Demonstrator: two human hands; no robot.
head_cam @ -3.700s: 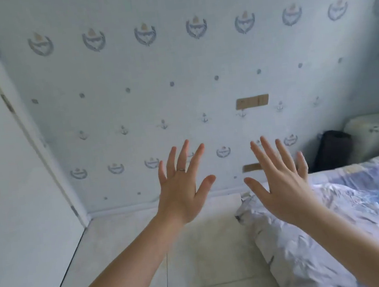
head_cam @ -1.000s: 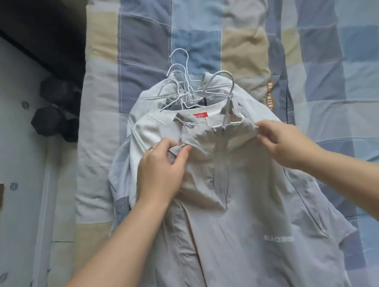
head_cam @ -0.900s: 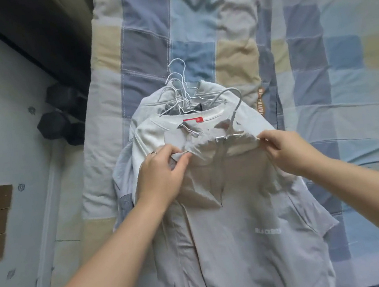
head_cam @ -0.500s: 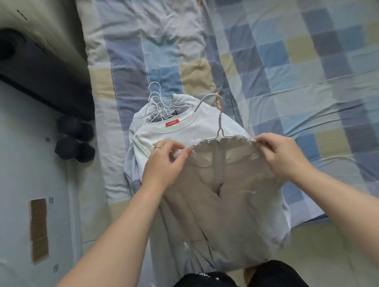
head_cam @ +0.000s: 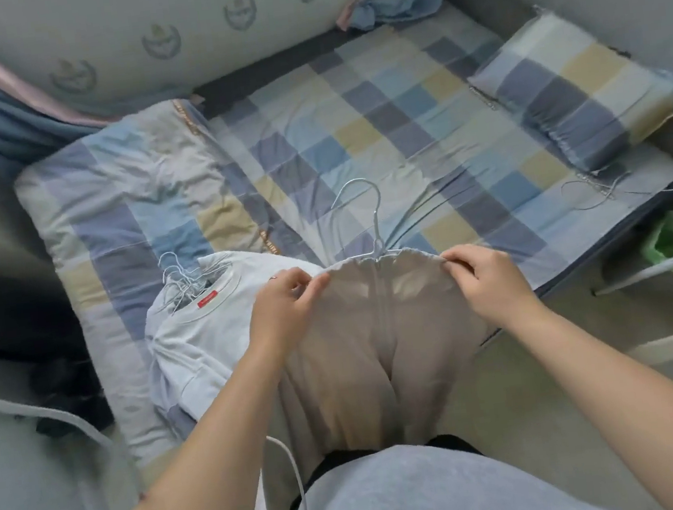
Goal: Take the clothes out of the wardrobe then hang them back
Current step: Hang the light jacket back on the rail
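Beige jacket, on wire hanger: shoulders pinched by left hand and right hand; not yet rehung. White T-shirt pile lay on bed.

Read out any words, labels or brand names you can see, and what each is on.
No text is legible.
The small red neck label on the white T-shirt: too small and blurred.
The brown marks along the checked quilt's edge: blurred, unreadable.
The crest emblems on the wallpaper: no letters discernible.

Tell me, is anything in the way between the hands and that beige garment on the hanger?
Nothing visible. The left hand and right hand pinch the beige garment at its top edge, either side of the hanger hook. The wardrobe is out of view.
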